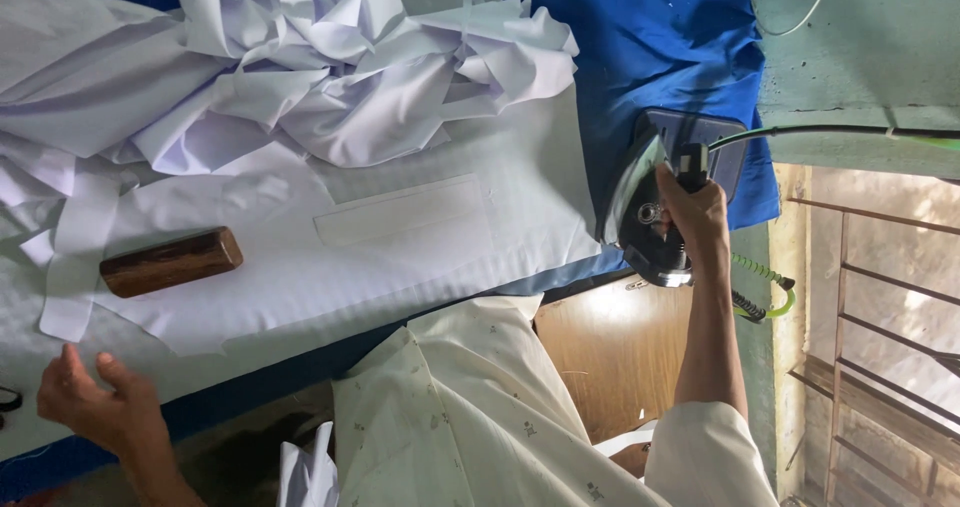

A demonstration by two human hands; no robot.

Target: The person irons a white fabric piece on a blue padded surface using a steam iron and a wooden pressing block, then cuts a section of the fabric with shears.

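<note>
My right hand (692, 212) grips the handle of a black and silver clothes iron (640, 217), which stands tilted at the right end of the blue-covered ironing table (660, 57). My left hand (95, 402) hovers open at the table's near edge on the left, holding nothing, close to the white cloth (400, 257) spread flat on the table. A stitched pocket piece (400, 212) shows in the middle of that cloth. A brown wooden block (170, 262) lies on the cloth, beyond my left hand.
A heap of crumpled white fabric pieces (340, 57) lies at the far side of the table. A green coiled cord (765, 287) runs from the iron. A wooden panel (610, 357) sits below the table edge; metal window bars (880, 297) stand at the right.
</note>
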